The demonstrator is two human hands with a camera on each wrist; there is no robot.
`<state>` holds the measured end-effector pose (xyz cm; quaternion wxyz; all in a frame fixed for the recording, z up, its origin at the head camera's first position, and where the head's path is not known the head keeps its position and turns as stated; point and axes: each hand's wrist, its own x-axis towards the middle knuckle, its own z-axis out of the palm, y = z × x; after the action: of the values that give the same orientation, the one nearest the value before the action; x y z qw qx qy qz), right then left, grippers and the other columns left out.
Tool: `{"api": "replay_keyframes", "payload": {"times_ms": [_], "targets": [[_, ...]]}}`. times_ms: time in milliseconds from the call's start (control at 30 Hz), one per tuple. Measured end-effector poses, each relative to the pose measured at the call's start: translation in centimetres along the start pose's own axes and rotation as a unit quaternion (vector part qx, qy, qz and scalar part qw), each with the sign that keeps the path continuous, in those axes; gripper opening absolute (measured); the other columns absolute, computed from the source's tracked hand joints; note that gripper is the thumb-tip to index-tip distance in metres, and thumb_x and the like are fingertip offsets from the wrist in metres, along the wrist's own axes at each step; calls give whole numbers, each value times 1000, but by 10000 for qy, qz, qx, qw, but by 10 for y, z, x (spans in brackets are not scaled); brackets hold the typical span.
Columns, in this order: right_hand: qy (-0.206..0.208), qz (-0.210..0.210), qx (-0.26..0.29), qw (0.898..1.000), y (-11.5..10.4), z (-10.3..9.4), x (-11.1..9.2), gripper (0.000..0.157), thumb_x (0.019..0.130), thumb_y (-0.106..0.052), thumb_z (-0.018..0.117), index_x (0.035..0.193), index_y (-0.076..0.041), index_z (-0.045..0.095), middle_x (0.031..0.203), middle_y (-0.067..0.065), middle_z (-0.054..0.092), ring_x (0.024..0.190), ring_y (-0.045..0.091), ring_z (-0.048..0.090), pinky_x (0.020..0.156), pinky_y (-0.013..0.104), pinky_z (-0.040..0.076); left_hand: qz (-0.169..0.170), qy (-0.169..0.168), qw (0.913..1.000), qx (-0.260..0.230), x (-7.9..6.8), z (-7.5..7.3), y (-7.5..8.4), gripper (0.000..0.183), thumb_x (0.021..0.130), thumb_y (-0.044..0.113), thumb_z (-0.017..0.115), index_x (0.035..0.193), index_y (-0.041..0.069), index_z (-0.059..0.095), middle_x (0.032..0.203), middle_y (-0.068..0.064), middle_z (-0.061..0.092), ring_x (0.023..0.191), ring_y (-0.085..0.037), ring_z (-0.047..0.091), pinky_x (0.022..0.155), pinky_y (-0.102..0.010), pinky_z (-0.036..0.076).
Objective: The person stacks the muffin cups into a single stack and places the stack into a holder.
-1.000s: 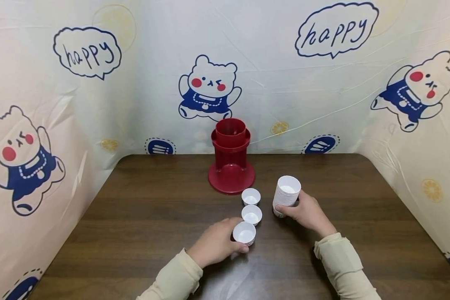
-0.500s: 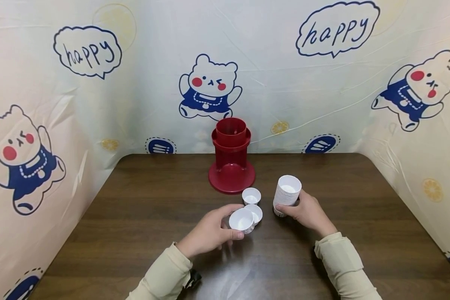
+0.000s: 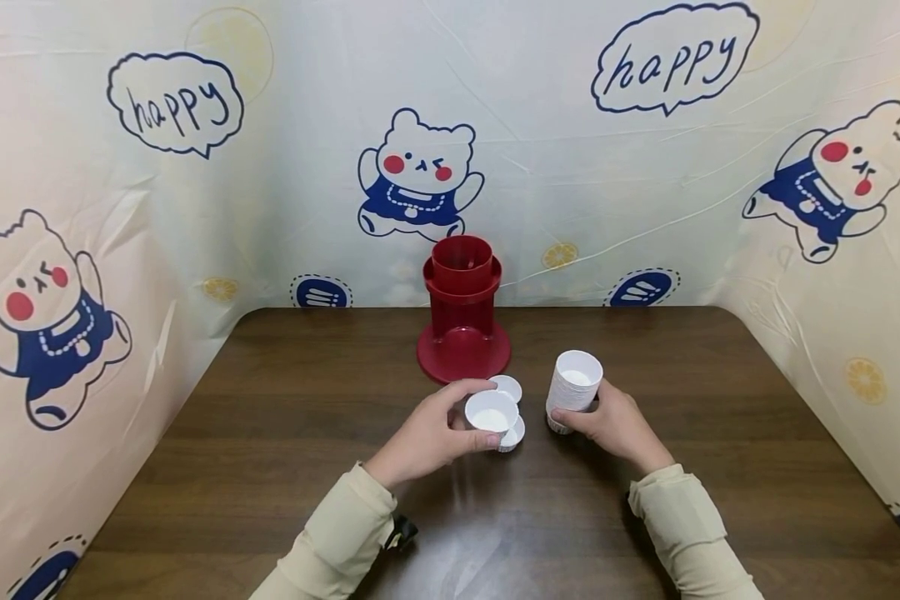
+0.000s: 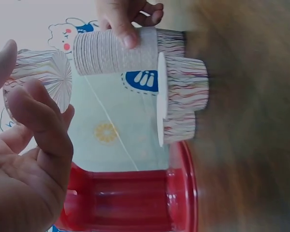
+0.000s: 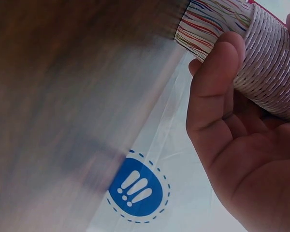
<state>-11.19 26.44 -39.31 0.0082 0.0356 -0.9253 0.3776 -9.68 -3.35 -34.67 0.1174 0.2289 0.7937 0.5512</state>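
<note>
Between the thumb and fingers of my left hand (image 3: 431, 433) is a white paper baking cup (image 3: 491, 412), held off the table. Its pleated base and coloured wavy lines show in the left wrist view. Two more baking cups stand upright on the table just behind it, a rear cup (image 3: 508, 388) and a nearer cup (image 3: 514, 435), both partly covered in the head view. To the right, my right hand (image 3: 621, 429) grips a tall stack of nested baking cups (image 3: 573, 385) low down, thumb in front. In the right wrist view, fingers curl round the stack's side.
A red plastic stand (image 3: 461, 321) with a round base and a cylindrical top stands at the table's back middle, close behind the cups. The brown wooden table (image 3: 307, 400) ends at a printed curtain (image 3: 555, 167) on the back and sides.
My left hand has lifted the nearest baking cup from the row and carried it forward, over the other two. The right hand and its stack have stayed in place.
</note>
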Motion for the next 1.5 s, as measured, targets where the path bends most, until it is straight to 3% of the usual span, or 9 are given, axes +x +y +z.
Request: {"api": "replay_keyframes", "payload": {"times_ms": [100,333,433,600,833,1067,1300,1500], "targets": [[-15,11,4,10000,1,0,0,68,81,-41,85,124,3,57,111,19,69,95,32,65,82,51,53,148,15,9999,-55,9,1,4,61,83,21,85,138,15,60,87,-6,62,64,-17,55,55,-29,48],[-57,25,36,10000,1,-1,1,69,81,-41,85,125,3,57,112,19,68,96,32,65,83,51,53,554,134,9981,-238,36,4,15,66,83,17,84,142,14,54,117,-5,62,79,-20,57,67,-28,50],[-66,34,43,10000,1,-1,0,69,81,-41,85,125,3,56,112,20,68,96,33,65,83,51,53,676,292,9972,-91,48,5,18,65,82,19,85,139,13,55,110,-5,61,76,-21,53,63,-28,46],[-63,31,27,10000,0,-1,0,68,81,-39,85,125,4,57,111,19,68,95,32,65,82,51,53,763,278,9966,152,66,9,21,60,83,21,84,137,11,58,85,-7,55,73,-19,50,61,-27,43],[-125,11,86,9999,-1,-2,0,72,82,-40,84,131,3,54,115,19,67,98,32,65,85,52,53,617,148,9980,7,83,20,27,57,85,22,83,137,15,60,87,-7,58,77,-19,52,64,-27,45],[-76,-55,50,9999,0,-2,0,69,83,-38,84,129,3,55,112,18,68,95,31,65,83,51,53,414,-117,9991,-19,99,32,32,59,88,26,80,142,18,57,110,1,63,88,-21,56,71,-29,51],[-17,-176,-1,9998,0,-1,1,65,83,-36,84,126,3,55,109,18,68,93,31,65,81,50,53,157,-286,9987,-401,107,44,33,61,89,27,77,144,18,54,123,-1,62,99,-23,60,76,-41,58],[0,-235,-48,9997,0,-2,1,65,83,-36,83,127,2,54,108,17,68,92,30,65,80,50,53,207,-354,9988,-280,115,55,36,59,90,27,78,144,21,55,127,1,61,102,-17,58,74,-33,57]]}}
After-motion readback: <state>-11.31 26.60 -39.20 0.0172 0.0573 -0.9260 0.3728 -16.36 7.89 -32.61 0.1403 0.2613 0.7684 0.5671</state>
